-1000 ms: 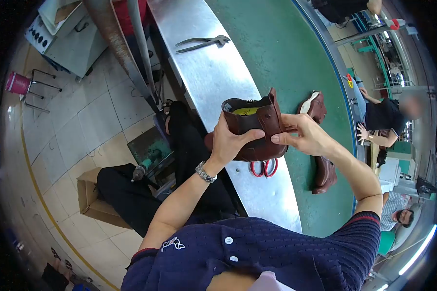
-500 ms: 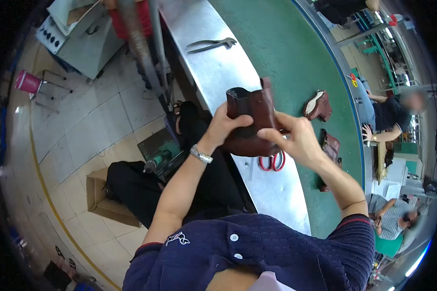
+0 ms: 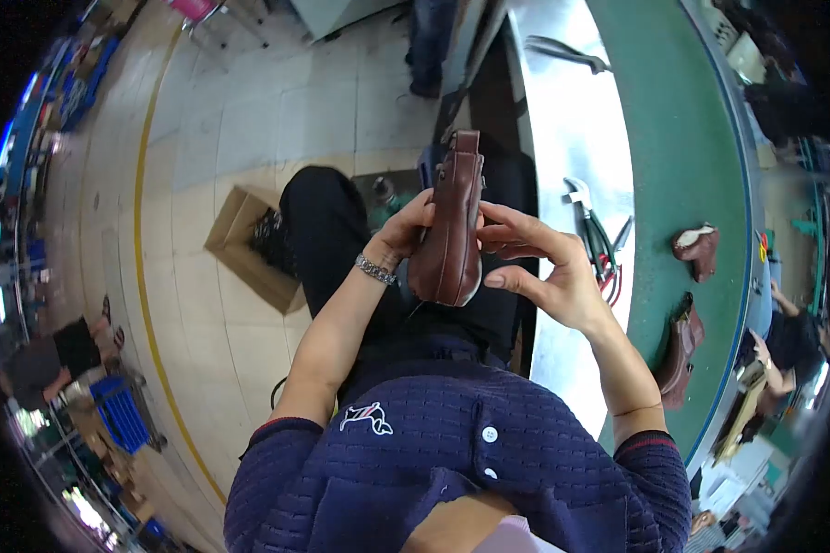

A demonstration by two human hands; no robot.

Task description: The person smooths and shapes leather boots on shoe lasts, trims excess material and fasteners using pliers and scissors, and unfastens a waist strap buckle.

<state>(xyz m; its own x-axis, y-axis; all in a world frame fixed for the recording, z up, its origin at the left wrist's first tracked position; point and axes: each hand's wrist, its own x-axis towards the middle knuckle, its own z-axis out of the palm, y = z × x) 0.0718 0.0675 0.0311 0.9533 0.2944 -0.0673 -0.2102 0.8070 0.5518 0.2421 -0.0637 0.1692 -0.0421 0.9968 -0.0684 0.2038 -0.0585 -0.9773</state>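
A brown leather boot (image 3: pixel 450 240) is held in front of my lap, with its seamed back toward me and a pull tab at the top. My left hand (image 3: pixel 402 229) grips it from the left side, with the fingers partly hidden behind the leather. At its right side is my right hand (image 3: pixel 549 267), open, thumb and fingers apart. Those fingertips reach the boot's edge; whether they press on it I cannot tell. To the right on the metal strip lie pincers with dark green handles (image 3: pixel 592 226) and red-handled scissors (image 3: pixel 610 288), partly overlapping.
The metal strip (image 3: pixel 572 120) borders a green bench top (image 3: pixel 659 120). More pliers (image 3: pixel 567 51) lie farther along it. On the green surface are a brown boot (image 3: pixel 698 251) and another brown boot (image 3: pixel 681 355). A cardboard box (image 3: pixel 249 249) stands on the floor at left. People are at right.
The boot has moved left, off the bench edge and over my lap, and turned so its back shows. My right hand has opened away from it. The view has swung left.
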